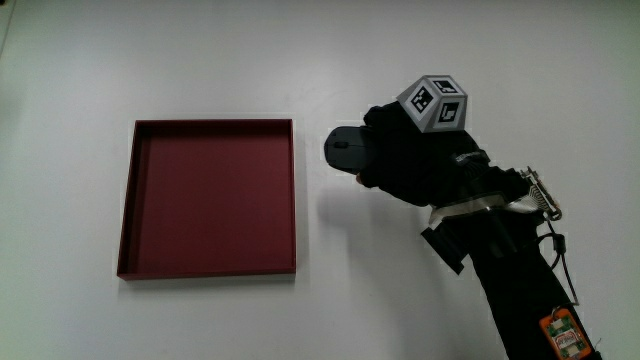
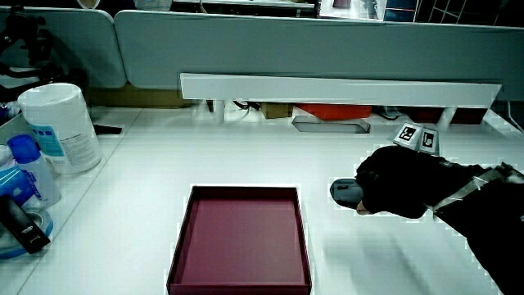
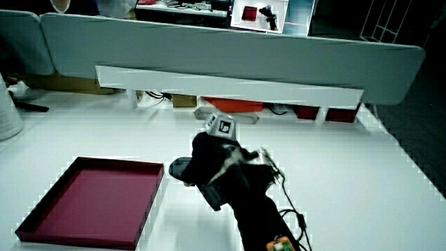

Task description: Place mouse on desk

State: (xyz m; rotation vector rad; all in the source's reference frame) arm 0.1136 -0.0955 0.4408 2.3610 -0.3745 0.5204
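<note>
The black-gloved hand (image 1: pixel 405 160) has its fingers closed over a dark grey computer mouse (image 1: pixel 343 148) resting on the white desk (image 1: pixel 330 60). A shallow, square dark red tray (image 1: pixel 209 197) lies near the mouse. No writing can be read.

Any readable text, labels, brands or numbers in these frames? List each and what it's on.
None reads as words or numbers.
Cube on the back of the hand: black-and-white coded patterns only, no letters.
White canister at the table's edge in a side view: blue label, print too blurred to read.
Orange tag on the forearm: marking too small to read.
Mouse and red tray: no visible markings.
</note>
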